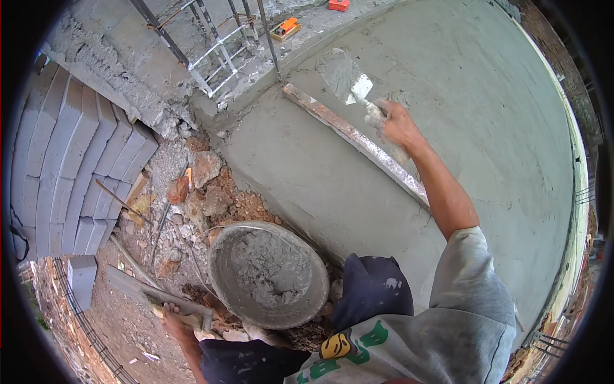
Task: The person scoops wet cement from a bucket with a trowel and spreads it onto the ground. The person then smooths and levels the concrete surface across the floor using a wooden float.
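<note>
My right hand (395,123) is closed around the handle of a trowel (362,87), its pale blade close to a patch of mortar (339,69) on the smooth grey cement surface (307,163). Down at the left, my left hand (176,320) grips a long flat plastering float (150,293). A long, mortar-smeared straightedge (358,142) lies diagonally on the cement, just left of my right forearm. Between my left hand and the cement slab stands a round bucket (320,281) partly filled with wet mortar (272,265).
Grey blocks (67,160) are stacked at the left. Rebar (214,48) rises at the top, near an orange tool (286,27) and a red object (339,5). Broken stones (206,168) and soil lie beside the bucket. A pale board (579,173) edges the slab at right.
</note>
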Demonstrator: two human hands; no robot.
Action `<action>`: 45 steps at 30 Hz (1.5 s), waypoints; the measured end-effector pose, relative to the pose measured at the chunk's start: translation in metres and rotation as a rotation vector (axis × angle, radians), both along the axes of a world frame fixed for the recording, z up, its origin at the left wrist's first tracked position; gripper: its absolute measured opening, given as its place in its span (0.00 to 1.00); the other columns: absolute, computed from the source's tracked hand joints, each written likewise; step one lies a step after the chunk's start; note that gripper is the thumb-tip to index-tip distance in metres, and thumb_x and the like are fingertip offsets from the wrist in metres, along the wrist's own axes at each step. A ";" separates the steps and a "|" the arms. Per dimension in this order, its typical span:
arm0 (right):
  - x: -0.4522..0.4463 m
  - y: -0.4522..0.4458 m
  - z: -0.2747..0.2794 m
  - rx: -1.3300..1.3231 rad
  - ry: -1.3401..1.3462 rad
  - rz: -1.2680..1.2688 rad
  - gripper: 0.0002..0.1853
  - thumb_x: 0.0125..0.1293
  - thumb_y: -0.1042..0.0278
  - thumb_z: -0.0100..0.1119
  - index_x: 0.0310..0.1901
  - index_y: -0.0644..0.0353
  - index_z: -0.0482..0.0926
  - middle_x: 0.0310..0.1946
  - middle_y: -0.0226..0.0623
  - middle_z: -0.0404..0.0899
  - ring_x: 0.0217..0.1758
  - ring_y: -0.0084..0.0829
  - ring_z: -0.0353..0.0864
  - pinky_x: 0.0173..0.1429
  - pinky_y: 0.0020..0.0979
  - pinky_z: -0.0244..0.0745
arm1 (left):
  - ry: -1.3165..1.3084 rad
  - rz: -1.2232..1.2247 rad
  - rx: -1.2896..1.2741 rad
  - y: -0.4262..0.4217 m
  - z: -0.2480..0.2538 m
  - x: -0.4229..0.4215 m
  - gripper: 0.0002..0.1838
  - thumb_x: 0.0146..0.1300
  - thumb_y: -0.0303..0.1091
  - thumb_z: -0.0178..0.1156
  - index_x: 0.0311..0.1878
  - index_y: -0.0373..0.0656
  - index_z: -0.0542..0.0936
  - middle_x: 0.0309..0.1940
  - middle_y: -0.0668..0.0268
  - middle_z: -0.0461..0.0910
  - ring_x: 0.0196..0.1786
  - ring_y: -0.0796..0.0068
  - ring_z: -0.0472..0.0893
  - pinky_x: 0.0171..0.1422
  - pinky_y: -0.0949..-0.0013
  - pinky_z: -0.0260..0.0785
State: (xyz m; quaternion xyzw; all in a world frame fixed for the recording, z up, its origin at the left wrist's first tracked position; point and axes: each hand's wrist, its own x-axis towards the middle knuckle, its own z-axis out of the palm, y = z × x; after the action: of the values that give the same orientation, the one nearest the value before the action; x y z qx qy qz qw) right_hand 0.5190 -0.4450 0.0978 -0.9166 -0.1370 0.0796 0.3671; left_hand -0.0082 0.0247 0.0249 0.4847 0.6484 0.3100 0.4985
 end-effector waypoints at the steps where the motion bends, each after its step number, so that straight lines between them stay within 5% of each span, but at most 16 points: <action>1: -0.022 -0.001 0.015 -0.004 0.051 0.102 0.20 0.53 0.60 0.64 0.45 0.63 0.77 0.38 0.47 0.79 0.42 0.44 0.78 0.49 0.38 0.71 | -0.013 -0.043 0.020 0.004 -0.003 0.001 0.18 0.66 0.40 0.54 0.52 0.35 0.77 0.40 0.65 0.79 0.36 0.78 0.75 0.40 0.74 0.68; 4: -0.077 0.001 0.047 0.105 -0.100 0.504 0.19 0.57 0.62 0.65 0.47 0.65 0.77 0.36 0.48 0.80 0.37 0.41 0.81 0.41 0.39 0.74 | -0.062 -0.127 0.090 0.016 -0.021 -0.001 0.19 0.65 0.43 0.55 0.52 0.39 0.77 0.41 0.67 0.79 0.38 0.77 0.75 0.44 0.73 0.68; 7: -0.121 0.018 0.075 0.127 -0.299 0.826 0.18 0.55 0.65 0.64 0.45 0.63 0.76 0.36 0.45 0.79 0.42 0.41 0.80 0.47 0.37 0.74 | -0.041 -0.121 -0.001 0.004 -0.005 0.018 0.19 0.65 0.42 0.56 0.53 0.39 0.76 0.40 0.67 0.80 0.38 0.78 0.76 0.44 0.73 0.69; 10: -0.178 0.056 0.109 -0.276 -0.277 0.987 0.13 0.53 0.70 0.61 0.41 0.63 0.77 0.34 0.44 0.80 0.40 0.40 0.82 0.45 0.38 0.76 | -0.111 -0.136 0.048 -0.009 0.002 0.021 0.16 0.64 0.39 0.58 0.49 0.38 0.77 0.36 0.66 0.81 0.34 0.78 0.77 0.39 0.74 0.70; 14: -0.232 0.109 0.059 -0.773 -0.459 1.262 0.12 0.51 0.70 0.60 0.39 0.62 0.79 0.33 0.40 0.81 0.38 0.36 0.83 0.38 0.36 0.77 | -0.115 -0.025 0.093 -0.023 0.025 0.024 0.12 0.61 0.33 0.60 0.45 0.37 0.77 0.29 0.66 0.80 0.29 0.78 0.77 0.32 0.74 0.69; 20: -0.267 0.143 0.002 -0.918 -0.412 1.484 0.12 0.50 0.69 0.62 0.39 0.60 0.84 0.37 0.41 0.83 0.42 0.37 0.84 0.41 0.34 0.78 | -0.194 0.068 0.086 -0.016 0.017 0.010 0.10 0.61 0.31 0.60 0.42 0.36 0.78 0.28 0.66 0.78 0.25 0.78 0.76 0.29 0.75 0.68; 23: -0.257 0.150 0.005 -0.872 0.014 1.477 0.11 0.53 0.71 0.55 0.36 0.64 0.83 0.35 0.44 0.83 0.40 0.39 0.84 0.43 0.39 0.78 | -0.183 0.066 0.073 -0.019 0.021 0.007 0.09 0.61 0.31 0.60 0.41 0.36 0.77 0.27 0.67 0.78 0.25 0.78 0.76 0.29 0.75 0.68; 30: -0.222 0.127 0.028 -0.807 0.217 1.284 0.14 0.49 0.67 0.55 0.35 0.66 0.81 0.32 0.50 0.81 0.40 0.49 0.80 0.44 0.39 0.75 | -0.166 0.048 0.093 -0.019 0.021 0.009 0.10 0.61 0.33 0.60 0.40 0.37 0.78 0.27 0.67 0.78 0.26 0.78 0.76 0.31 0.74 0.69; 33: -0.194 0.103 0.026 -0.549 0.366 1.243 0.15 0.52 0.60 0.58 0.36 0.63 0.80 0.30 0.46 0.80 0.35 0.47 0.79 0.41 0.40 0.72 | -0.199 0.039 0.062 -0.011 0.012 0.007 0.10 0.61 0.35 0.61 0.39 0.38 0.77 0.27 0.68 0.77 0.27 0.78 0.75 0.31 0.74 0.68; 41: -0.182 -0.012 0.036 0.032 0.763 0.657 0.19 0.54 0.53 0.68 0.35 0.61 0.78 0.26 0.32 0.75 0.32 0.24 0.75 0.32 0.29 0.70 | -0.153 0.004 -0.030 0.003 0.007 0.006 0.12 0.62 0.39 0.61 0.40 0.40 0.77 0.30 0.73 0.74 0.30 0.82 0.72 0.34 0.75 0.65; 45: -0.181 -0.103 0.053 0.116 0.554 0.310 0.20 0.55 0.51 0.67 0.36 0.62 0.78 0.29 0.30 0.74 0.31 0.24 0.74 0.32 0.27 0.70 | -0.114 -0.023 -0.057 0.001 0.008 0.016 0.12 0.63 0.40 0.61 0.39 0.40 0.77 0.29 0.73 0.74 0.31 0.82 0.71 0.34 0.75 0.65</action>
State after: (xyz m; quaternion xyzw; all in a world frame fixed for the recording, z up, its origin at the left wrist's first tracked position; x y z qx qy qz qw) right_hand 0.3377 -0.5482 0.1503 -0.8059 -0.1741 0.3731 0.4254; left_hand 0.0077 0.0258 0.0325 0.4593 0.6219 0.3130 0.5517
